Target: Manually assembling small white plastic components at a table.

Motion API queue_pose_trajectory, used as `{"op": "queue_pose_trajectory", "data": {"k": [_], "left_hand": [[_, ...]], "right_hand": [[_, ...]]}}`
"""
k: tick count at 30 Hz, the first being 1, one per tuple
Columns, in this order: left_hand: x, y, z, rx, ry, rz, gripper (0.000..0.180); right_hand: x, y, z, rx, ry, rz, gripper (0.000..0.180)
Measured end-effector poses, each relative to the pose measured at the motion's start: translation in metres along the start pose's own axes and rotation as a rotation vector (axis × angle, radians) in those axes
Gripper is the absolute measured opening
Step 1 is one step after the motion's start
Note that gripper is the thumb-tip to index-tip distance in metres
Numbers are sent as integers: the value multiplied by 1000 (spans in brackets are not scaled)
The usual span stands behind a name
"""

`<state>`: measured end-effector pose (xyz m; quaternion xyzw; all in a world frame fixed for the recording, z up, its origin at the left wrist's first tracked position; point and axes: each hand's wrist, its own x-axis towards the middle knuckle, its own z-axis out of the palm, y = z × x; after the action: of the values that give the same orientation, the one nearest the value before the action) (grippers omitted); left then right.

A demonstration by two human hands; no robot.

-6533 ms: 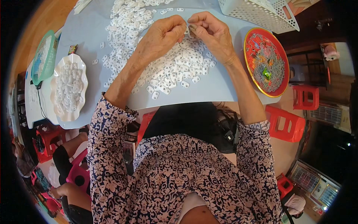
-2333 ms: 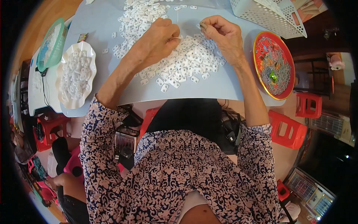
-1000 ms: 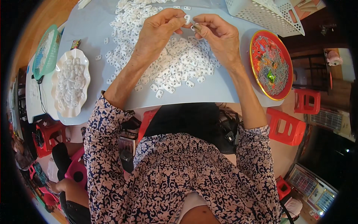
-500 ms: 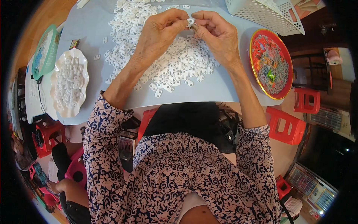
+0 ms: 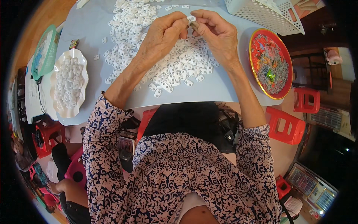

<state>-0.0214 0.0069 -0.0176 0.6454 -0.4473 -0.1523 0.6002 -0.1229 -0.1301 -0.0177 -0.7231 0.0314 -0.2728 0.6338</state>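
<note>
My left hand and my right hand meet at the fingertips above a pile of small white plastic pieces spread over a grey-blue table. Between the fingertips of both hands sits one small white piece. My right fingers also pinch a small dark metal part against it. Both forearms come up from the lower edge in flowered sleeves.
A red round tray with small grey parts and a green bit lies to the right. A white scalloped dish of white pieces and a green basket lie to the left. A white perforated basket stands at the back right. Red stools stand below.
Earlier my hands were a little apart over the pile. They have since come together and hold a white piece between the fingertips; little differs in the last half second.
</note>
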Motion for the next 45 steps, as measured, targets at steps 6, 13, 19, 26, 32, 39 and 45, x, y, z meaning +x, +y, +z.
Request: {"op": "queue_pose_trajectory", "data": {"k": [6, 13, 19, 26, 32, 39, 45], "left_hand": [[-1, 9, 1, -9, 34, -91, 25], [-1, 10, 2, 40, 12, -79, 25], [-3, 11, 1, 154, -28, -130, 22], [-4, 12, 5, 166, -26, -86, 22], [-5, 13, 12, 96, 30, 33, 20], [-1, 15, 7, 97, 23, -32, 20], [-2, 18, 8, 111, -35, -17, 13]], "right_hand": [[-2, 3, 2, -68, -44, -58, 29], [-1, 8, 0, -209, -66, -177, 32], [-2, -4, 0, -479, -47, -315, 28], [-3, -7, 0, -523, -36, -375, 24], [-1, -4, -4, -547, -64, -411, 19], [5, -10, -6, -77, -121, -22, 13], [3, -7, -8, -5, -90, 39, 10]]}}
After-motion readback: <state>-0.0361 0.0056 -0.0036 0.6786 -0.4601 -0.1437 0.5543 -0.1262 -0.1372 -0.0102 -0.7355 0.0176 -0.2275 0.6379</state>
